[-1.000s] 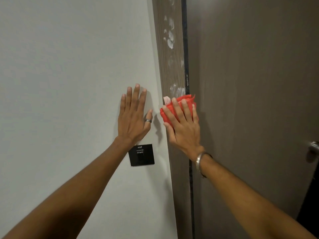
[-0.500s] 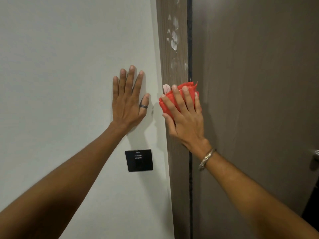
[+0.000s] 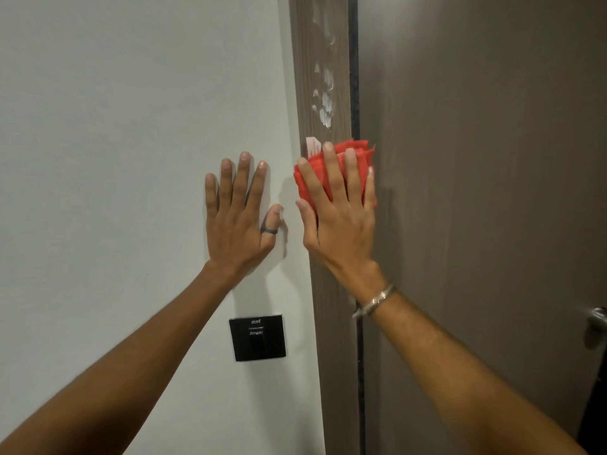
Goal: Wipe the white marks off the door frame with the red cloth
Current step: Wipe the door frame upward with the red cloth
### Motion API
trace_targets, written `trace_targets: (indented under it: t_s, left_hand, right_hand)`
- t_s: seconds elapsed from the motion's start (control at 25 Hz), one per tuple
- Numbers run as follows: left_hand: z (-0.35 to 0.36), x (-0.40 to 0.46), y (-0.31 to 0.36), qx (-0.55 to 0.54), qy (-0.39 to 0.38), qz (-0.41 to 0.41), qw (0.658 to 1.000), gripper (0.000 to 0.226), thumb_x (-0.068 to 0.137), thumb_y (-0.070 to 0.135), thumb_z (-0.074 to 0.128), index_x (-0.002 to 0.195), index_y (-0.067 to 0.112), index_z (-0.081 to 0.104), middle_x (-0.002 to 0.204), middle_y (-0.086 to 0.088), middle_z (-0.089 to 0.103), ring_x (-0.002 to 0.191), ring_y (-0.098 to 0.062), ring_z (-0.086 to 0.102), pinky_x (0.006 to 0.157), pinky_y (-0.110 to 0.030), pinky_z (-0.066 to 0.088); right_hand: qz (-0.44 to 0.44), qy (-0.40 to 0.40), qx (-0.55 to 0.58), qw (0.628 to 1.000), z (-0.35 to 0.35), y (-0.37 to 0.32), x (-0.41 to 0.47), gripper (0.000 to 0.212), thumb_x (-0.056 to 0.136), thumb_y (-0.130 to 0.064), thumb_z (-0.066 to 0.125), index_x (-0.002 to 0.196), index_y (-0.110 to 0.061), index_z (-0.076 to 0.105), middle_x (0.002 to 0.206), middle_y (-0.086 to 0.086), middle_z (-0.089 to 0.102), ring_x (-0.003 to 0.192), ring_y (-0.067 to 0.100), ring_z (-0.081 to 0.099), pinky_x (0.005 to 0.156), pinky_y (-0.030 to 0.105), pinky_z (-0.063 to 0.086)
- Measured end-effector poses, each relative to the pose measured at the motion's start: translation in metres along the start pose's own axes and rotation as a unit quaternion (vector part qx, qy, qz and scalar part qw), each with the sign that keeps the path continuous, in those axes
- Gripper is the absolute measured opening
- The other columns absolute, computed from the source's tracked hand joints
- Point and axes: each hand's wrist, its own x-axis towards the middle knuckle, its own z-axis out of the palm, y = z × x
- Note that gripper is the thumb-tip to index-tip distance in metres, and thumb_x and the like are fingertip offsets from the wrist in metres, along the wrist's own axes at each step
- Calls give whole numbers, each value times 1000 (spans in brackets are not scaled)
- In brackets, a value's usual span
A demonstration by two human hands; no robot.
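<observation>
The right hand (image 3: 341, 221) lay flat with fingers spread, pressing the folded red cloth (image 3: 356, 159) against the brown wood-grain door frame (image 3: 328, 356), the cloth's right edge reaching over the dark gap onto the grey door (image 3: 476, 192). A pale corner of the cloth stuck out at its upper left. Just above the cloth, a cluster of white marks (image 3: 325, 103) ran up the frame, fainter smears higher still. The left hand (image 3: 239, 218) was open too, palm flat on the white wall (image 3: 115, 159) to the left of the frame, gripping nothing, with a dark ring (image 3: 269, 230) on its thumb. A metal bangle (image 3: 374, 302) circled the right wrist. A black square wall plate (image 3: 257, 338) sat below the left hand, and a metal door handle (image 3: 596, 320) showed at the far right edge.
</observation>
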Motion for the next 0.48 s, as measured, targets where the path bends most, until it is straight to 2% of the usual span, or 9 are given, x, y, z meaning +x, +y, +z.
trace_targets:
  t_s: [0.08, 0.2, 0.36, 0.48]
  left_hand:
    - [1, 0, -2, -1, 0, 4, 1000, 75, 105, 54, 31, 167, 22, 7, 176, -9, 5, 163, -30, 2, 130, -50, -2]
    - [0, 2, -7, 6, 0, 19, 1000, 75, 104, 56, 31, 167, 22, 6, 176, -9, 4, 163, -29, -2, 131, -49, -4]
    - [1, 13, 5, -2, 9, -9, 1000, 77, 104, 56, 31, 167, 19, 7, 176, -10, 5, 163, -31, 0, 131, -52, 0]
    - [3, 21, 13, -13, 23, -14, 1000, 77, 104, 56, 29, 167, 17, 8, 176, -10, 6, 163, -31, 2, 131, -53, 3]
  right_hand:
    - [21, -34, -2, 999, -5, -7, -46, 59, 108, -48, 38, 163, -29, 29, 174, 9, 20, 163, 37, 9, 129, 64, 14]
    - [-9, -69, -7, 998, -17, -6, -89, 60, 105, -48, 42, 161, -30, 31, 172, 7, 24, 161, 36, 15, 122, 67, 28]
    - [-44, -28, -2, 999, -13, 5, 2, 60, 105, -48, 44, 161, -30, 37, 171, 8, 30, 161, 35, 21, 126, 62, 24]
    - [-13, 19, -3, 1000, -5, 1, 45, 58, 106, -48, 41, 161, -30, 36, 170, 8, 32, 160, 35, 23, 128, 59, 23]
